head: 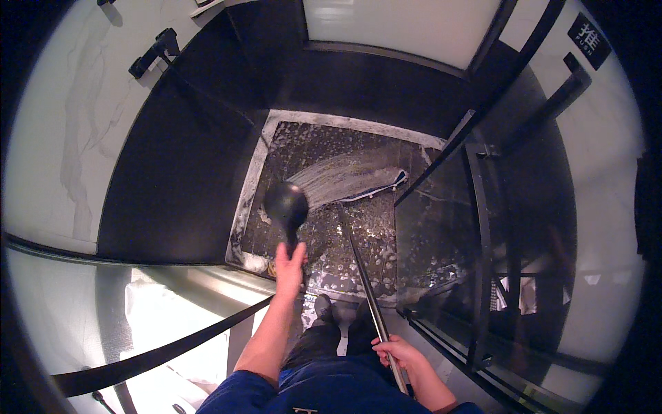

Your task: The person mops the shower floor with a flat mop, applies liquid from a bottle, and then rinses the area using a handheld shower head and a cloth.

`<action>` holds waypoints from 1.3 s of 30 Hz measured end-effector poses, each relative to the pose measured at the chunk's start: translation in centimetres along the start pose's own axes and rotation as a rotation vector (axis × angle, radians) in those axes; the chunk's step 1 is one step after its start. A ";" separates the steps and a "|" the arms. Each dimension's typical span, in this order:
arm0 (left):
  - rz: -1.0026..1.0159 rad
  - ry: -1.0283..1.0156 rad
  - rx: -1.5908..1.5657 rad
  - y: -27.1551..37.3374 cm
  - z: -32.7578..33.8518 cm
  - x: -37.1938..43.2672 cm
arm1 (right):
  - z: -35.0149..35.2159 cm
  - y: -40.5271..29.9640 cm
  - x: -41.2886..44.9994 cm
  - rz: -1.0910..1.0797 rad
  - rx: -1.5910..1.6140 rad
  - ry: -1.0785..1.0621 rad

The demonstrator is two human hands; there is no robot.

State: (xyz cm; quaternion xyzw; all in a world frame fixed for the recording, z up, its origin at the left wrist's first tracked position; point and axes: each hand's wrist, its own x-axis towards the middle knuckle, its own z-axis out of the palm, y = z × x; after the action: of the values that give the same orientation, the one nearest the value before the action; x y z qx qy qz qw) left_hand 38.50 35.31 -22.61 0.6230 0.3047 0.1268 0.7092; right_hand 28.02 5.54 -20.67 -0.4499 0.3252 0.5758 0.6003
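Observation:
My left hand (290, 269) is closed around the handle of a black shower head (286, 204), held over the shower floor. In my right hand (395, 349) is a long metal pole (364, 279), which slants away from me to the floor. At its far end lies a flat mop head or brush (375, 191) with a blue and white edge. Wet dark floor tiles (336, 243) carry foam and droplets, with a paler streaked band across the middle. Whether water leaves the shower head cannot be made out.
A glass door with a black frame (478, 233) and a black handle (561, 101) stands at right. Dark wall panels enclose the floor on the left and far sides. A wall bracket (155, 54) is at upper left. A pale raised border (251, 181) edges the floor.

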 end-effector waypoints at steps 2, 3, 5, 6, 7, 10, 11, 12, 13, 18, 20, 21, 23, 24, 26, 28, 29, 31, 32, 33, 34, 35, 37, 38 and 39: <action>-0.024 0.099 0.073 -0.3 -3.2 0.1 | 0.0 0.0 -0.1 0.000 -0.004 0.002; -0.029 0.149 0.079 -0.7 -5.0 0.1 | 0.1 -0.1 0.0 0.001 -0.012 0.001; -0.069 0.211 -0.025 -0.9 -7.1 -0.2 | -0.1 0.0 0.0 -0.001 -0.013 -0.011; -0.069 0.257 -0.013 -1.1 -8.0 -0.3 | -0.2 0.0 0.1 -0.004 -0.015 -0.025; -0.068 0.303 -0.001 -1.3 -8.8 -0.4 | -0.3 0.1 0.1 0.000 -0.019 -0.026; -0.111 0.303 -0.053 -1.7 -9.6 -1.2 | -0.6 0.2 0.5 0.001 -0.036 -0.022; -0.115 0.302 -0.050 -1.9 -9.4 -1.4 | -0.7 0.3 0.5 0.012 -0.033 -0.012; -0.099 0.301 -0.023 -1.6 -8.6 -1.7 | -0.7 0.3 0.6 0.023 -0.033 -0.003; -0.072 0.268 0.006 -1.6 -8.0 -1.9 | -0.7 0.3 0.6 0.025 -0.041 -0.004; -0.035 0.007 0.063 -0.5 -1.1 -2.9 | -0.8 0.4 0.7 0.005 -0.073 -0.012; -0.002 -0.088 0.078 -1.2 1.6 -3.2 | -0.7 0.4 0.6 0.009 -0.067 -0.019; 0.031 -0.124 0.090 -1.5 3.0 -3.3 | -0.6 0.3 0.6 0.010 -0.054 -0.026; -0.007 -0.235 0.030 0.6 5.9 -4.2 | -0.9 0.5 0.7 0.005 -0.040 -0.016; -0.083 -0.281 0.007 1.1 6.5 -4.5 | -0.8 0.6 0.7 -0.001 -0.029 -0.014; 0.026 -0.316 -0.077 0.5 7.3 -4.5 | -0.7 0.7 0.7 -0.005 -0.026 -0.010; 0.014 -0.321 -0.105 1.2 7.5 -4.5 | -0.5 0.7 0.6 -0.007 -0.011 -0.005; 0.005 -0.300 -0.094 1.3 7.2 -4.4 | -0.4 0.6 0.4 -0.008 -0.031 -0.001; -0.004 -0.282 -0.100 1.6 6.5 -4.1 | -0.5 0.7 0.3 -0.013 -0.039 0.003; 0.001 -0.260 -0.114 1.4 6.1 -3.8 | -0.6 0.9 0.5 -0.020 -0.029 0.011; 0.007 -0.234 -0.128 1.3 5.8 -3.6 | -0.8 1.0 0.7 -0.027 -0.023 0.017; 0.015 -0.184 -0.148 1.5 5.4 -3.6 | -0.8 1.1 1.0 -0.029 -0.019 0.015; -0.004 -0.201 -0.112 0.9 4.6 -3.2 | -0.7 1.0 1.3 -0.045 0.152 -0.035; 0.005 -0.172 -0.086 0.9 4.0 -3.1 | -0.3 0.7 1.1 -0.060 0.322 -0.082; 0.005 -0.174 -0.066 1.0 3.5 -3.3 | 0.2 0.6 0.8 -0.113 0.299 -0.107; -0.018 -0.162 -0.049 0.5 2.6 -3.2 | 0.8 0.0 0.0 -0.164 0.268 -0.140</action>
State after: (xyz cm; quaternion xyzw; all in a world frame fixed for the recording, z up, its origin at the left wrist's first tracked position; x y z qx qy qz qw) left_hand 37.65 31.48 -21.19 0.6107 0.2488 0.0772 0.7477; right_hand 27.95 6.27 -20.35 -0.3496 0.3183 0.5064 0.7211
